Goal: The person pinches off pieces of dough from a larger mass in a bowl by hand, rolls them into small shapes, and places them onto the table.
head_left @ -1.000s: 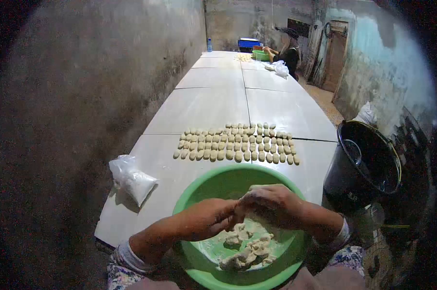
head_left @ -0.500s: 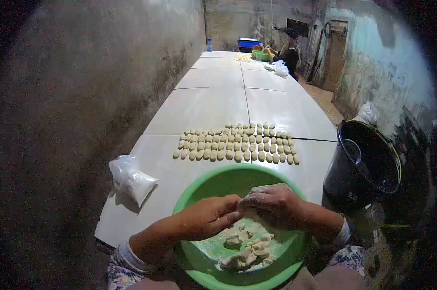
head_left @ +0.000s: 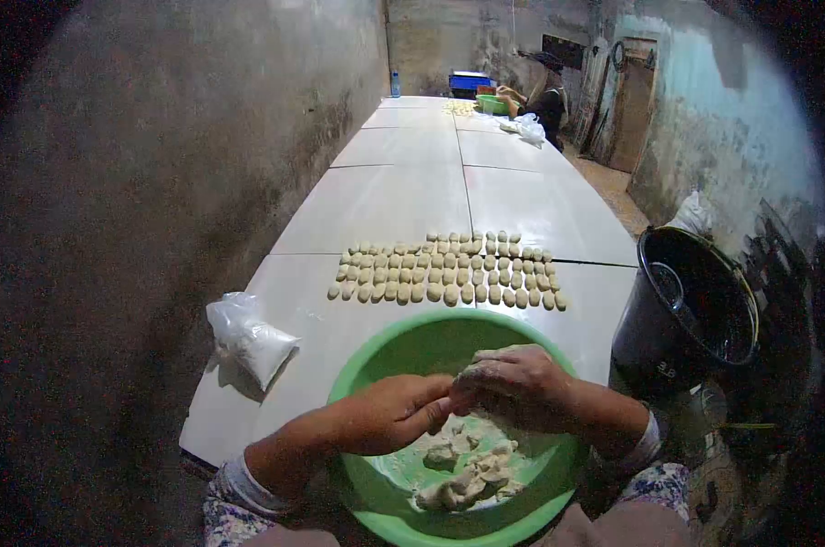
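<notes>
Over a green basin (head_left: 367, 497), my left hand (head_left: 389, 412) and my right hand (head_left: 513, 385) meet at the fingertips, their fingers curled. What they hold between them, if anything, is hidden by the fingers. White flour coats the fingers of my right hand. Lumps of pale dough (head_left: 472, 479) and loose flour lie in the basin below. Beyond the basin, small oval dough pieces (head_left: 417, 292) stand in rows on the white table (head_left: 385, 201).
A plastic bag of white powder (head_left: 253, 342) lies at the left edge. To the right stands a black bucket (head_left: 654, 342). At the far end are a person (head_left: 547, 105), a small green basin (head_left: 492, 105), a blue crate (head_left: 470, 82) and a bottle (head_left: 395, 85).
My hands stay together over the basin, with only a slight shift of the fingers. The far person's arms have moved a little.
</notes>
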The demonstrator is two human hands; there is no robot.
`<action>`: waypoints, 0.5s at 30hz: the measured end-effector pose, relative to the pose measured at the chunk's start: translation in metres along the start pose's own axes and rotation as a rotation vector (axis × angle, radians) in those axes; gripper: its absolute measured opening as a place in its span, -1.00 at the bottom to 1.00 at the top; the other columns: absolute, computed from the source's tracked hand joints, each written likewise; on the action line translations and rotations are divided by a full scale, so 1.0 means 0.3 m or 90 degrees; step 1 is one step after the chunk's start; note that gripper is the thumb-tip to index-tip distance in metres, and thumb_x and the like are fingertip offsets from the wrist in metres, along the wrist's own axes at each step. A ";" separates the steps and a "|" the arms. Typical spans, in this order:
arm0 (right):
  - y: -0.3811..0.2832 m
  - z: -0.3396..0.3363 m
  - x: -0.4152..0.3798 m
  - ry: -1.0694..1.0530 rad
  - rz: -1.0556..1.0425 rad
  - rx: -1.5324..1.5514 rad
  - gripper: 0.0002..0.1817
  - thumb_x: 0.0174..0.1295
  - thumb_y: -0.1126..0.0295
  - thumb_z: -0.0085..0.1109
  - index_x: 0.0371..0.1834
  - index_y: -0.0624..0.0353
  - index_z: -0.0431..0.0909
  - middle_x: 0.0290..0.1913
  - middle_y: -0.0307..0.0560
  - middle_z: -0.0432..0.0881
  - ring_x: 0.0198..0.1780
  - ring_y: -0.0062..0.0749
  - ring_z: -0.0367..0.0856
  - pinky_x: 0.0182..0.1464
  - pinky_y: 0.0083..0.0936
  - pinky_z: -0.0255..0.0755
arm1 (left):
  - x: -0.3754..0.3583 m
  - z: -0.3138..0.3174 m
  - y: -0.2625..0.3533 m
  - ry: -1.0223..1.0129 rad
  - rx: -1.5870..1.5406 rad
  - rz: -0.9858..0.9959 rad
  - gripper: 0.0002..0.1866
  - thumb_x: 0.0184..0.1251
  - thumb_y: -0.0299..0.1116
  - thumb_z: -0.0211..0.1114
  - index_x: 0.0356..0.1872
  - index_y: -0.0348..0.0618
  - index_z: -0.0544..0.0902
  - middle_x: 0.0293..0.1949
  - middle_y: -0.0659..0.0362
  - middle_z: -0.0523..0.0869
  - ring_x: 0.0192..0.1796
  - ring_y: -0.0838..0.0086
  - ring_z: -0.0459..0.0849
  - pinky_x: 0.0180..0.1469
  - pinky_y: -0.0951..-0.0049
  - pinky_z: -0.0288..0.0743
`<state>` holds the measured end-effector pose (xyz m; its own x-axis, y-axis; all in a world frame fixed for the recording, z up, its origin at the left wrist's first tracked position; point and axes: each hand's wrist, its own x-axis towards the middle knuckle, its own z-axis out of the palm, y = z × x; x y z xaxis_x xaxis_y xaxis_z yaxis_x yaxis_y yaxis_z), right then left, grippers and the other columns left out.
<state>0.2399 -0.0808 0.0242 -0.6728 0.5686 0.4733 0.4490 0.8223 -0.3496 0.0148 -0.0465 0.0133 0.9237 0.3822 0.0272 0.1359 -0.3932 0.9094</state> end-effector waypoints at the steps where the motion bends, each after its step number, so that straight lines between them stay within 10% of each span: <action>1: -0.007 -0.004 -0.001 0.000 0.000 0.000 -0.62 -0.03 0.42 0.37 -0.10 0.14 0.51 -0.42 -0.13 0.59 -0.42 -0.24 0.62 -0.44 -0.36 0.47 | -0.001 0.002 -0.001 0.016 0.026 0.034 -0.64 0.51 -0.12 -0.10 -0.12 -0.24 0.45 -0.39 0.02 0.57 -0.31 0.34 0.56 -0.20 0.36 0.45; 4: -0.022 -0.016 -0.003 -0.019 0.029 0.014 -0.74 0.09 0.27 0.27 -0.18 0.07 0.52 -0.39 -0.04 0.54 -0.40 -0.07 0.61 -0.43 -0.22 0.46 | -0.003 0.000 0.000 0.048 0.078 0.101 -0.60 0.49 -0.05 -0.09 -0.07 -0.23 0.45 -0.39 0.00 0.58 -0.32 0.29 0.59 -0.21 0.34 0.46; 8: -0.057 -0.057 0.020 -0.081 0.030 0.000 -0.43 -0.01 0.15 0.37 0.11 0.01 0.46 -0.26 0.04 0.58 -0.25 0.01 0.62 -0.29 -0.18 0.48 | 0.001 -0.012 0.026 0.018 0.010 0.057 -0.58 0.51 -0.07 -0.13 -0.19 -0.28 0.49 -0.51 0.08 0.59 -0.42 0.35 0.61 -0.29 0.37 0.48; 11: -0.095 -0.079 0.048 -0.164 0.168 0.020 0.12 -0.03 -0.06 0.34 0.50 0.06 -0.19 0.20 0.25 0.38 0.16 0.23 0.41 0.18 -0.07 0.33 | 0.001 -0.015 0.023 0.033 -0.046 0.003 -0.57 0.53 -0.10 -0.17 -0.27 -0.29 0.48 -0.49 0.09 0.60 -0.41 0.42 0.62 -0.29 0.40 0.49; 15: -0.047 -0.014 0.017 -0.087 0.009 0.051 0.04 0.12 0.01 0.25 0.49 0.16 -0.23 0.20 0.30 0.37 0.27 0.16 0.30 0.28 -0.11 0.22 | 0.004 -0.013 -0.012 0.026 -0.055 0.016 -0.55 0.55 -0.10 -0.19 -0.35 -0.31 0.44 -0.49 0.11 0.59 -0.40 0.46 0.62 -0.29 0.42 0.50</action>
<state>0.2326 -0.0894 0.0351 -0.7430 0.5672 0.3553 0.4146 0.8068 -0.4209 0.0139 -0.0413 0.0117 0.9109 0.4074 0.0650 0.0803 -0.3296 0.9407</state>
